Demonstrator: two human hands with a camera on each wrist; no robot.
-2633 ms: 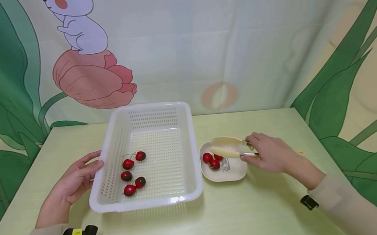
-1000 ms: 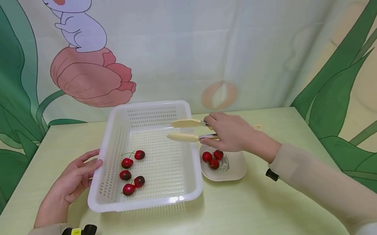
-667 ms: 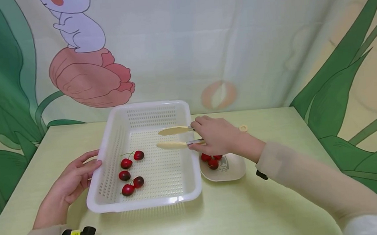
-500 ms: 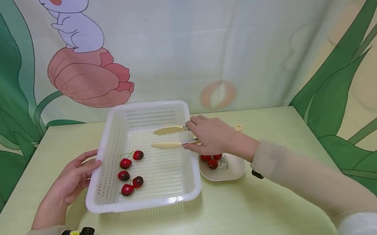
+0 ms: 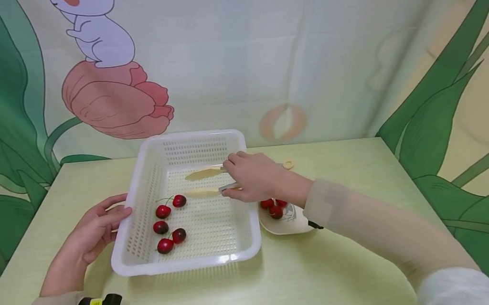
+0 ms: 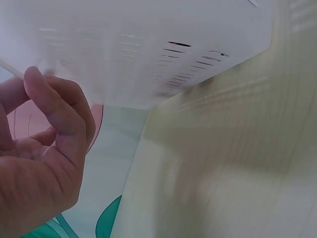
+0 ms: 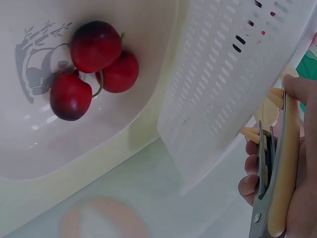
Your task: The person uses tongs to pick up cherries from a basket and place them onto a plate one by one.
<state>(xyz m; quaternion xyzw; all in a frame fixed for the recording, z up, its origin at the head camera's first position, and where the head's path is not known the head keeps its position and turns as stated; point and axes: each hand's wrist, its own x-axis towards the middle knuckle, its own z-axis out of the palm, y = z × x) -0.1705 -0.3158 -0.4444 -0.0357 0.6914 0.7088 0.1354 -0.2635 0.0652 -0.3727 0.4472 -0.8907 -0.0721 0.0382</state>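
My left hand (image 5: pixel 99 228) pinches the left rim of a white perforated plastic basket (image 5: pixel 188 265); the left wrist view shows its fingers at the basket's edge. Several dark red cherries (image 5: pixel 165 246) lie in the left half of the basket. My right hand (image 5: pixel 257 176) grips cream-tipped metal tongs (image 5: pixel 203 193), reaching over the basket's right rim. The tong arms are spread apart with nothing between them, their tips low inside the basket, right of the cherries. In the right wrist view, the tongs' cream handle (image 7: pixel 286 178) lies in my palm.
A small pale plate (image 5: pixel 291 225) with a panda print stands right beside the basket, partly under my right forearm. On it sit three cherries (image 7: pixel 95 47) grouped together. The pale table (image 5: pixel 331 270) ends at a printed curtain (image 5: pixel 203 69) behind.
My right hand has carried the tongs leftward from over the plate to inside the basket, tips now lower. The left hand stays at the rim, and the cherries have not moved.
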